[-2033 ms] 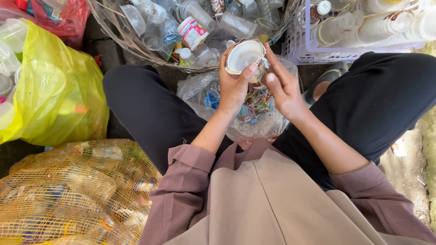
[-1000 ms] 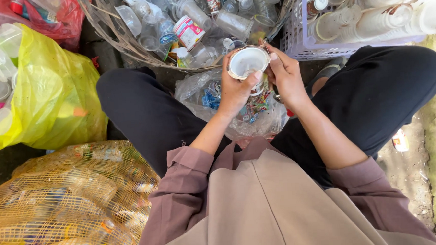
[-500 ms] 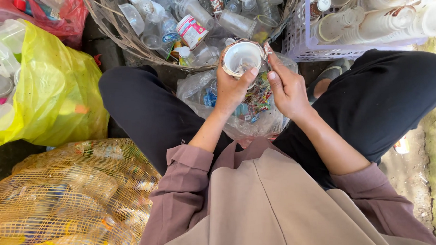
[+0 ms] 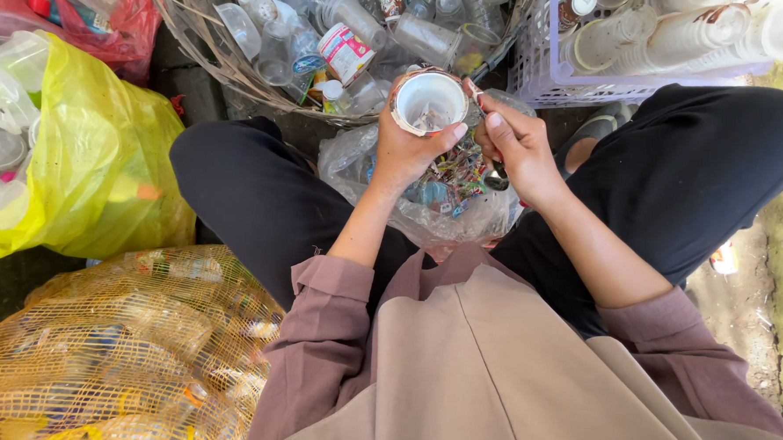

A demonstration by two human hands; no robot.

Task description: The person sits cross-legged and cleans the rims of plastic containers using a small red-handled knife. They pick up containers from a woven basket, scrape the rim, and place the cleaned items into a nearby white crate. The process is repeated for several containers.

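The left hand (image 4: 410,149) is wrapped around a small white plastic cup (image 4: 429,101), just above the middle of the frame, mouth facing the camera, with some small scraps at its bottom. The right hand (image 4: 516,148), touching the cup's right rim with its fingertips, is curled around a small shiny metal tool (image 4: 495,178) whose kind I cannot tell.

Lower left, a large yellow net sack (image 4: 107,364) holds crushed plastic bottles. At the left edge, a yellow plastic bag (image 4: 99,162) is packed with clear lidded tubs and cups. Along the top, a woven basket (image 4: 217,65) is heaped with clear bottles and cups and one red-and-white labelled container. At upper right, a white slatted crate (image 4: 548,81) carries stacks of white cups laid on their sides. Under the hands, between the person's black-trousered knees, a clear plastic bag (image 4: 426,214) holds torn, colourful wrappers and labels. In the upper left corner sits a red bag (image 4: 110,25).
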